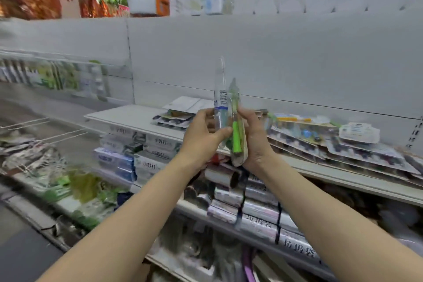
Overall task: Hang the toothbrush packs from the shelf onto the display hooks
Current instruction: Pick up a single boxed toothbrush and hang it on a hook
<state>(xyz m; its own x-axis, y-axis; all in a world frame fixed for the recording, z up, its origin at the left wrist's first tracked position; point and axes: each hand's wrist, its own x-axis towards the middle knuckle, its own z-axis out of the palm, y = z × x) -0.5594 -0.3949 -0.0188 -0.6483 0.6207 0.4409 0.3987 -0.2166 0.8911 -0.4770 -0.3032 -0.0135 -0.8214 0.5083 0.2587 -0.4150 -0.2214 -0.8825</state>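
Our left hand (203, 137) & right hand (254, 144) fingers clamp light, slick, bendy toothbrush packs (237, 139) low down; prob. grip nearer top.

L hand (201, 137) & R hand (255, 144) up, close tog., fingers (243, 114) curled.

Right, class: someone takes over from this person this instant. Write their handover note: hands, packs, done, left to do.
Left hand grips a clear pack with a barcode; right hand grips a pack with a green toothbrush, both upright above the shelf. More packs lie piled on the shelf at right. Wire hooks at far left, blurred, look bare. To do: hang both held packs, then the pile.
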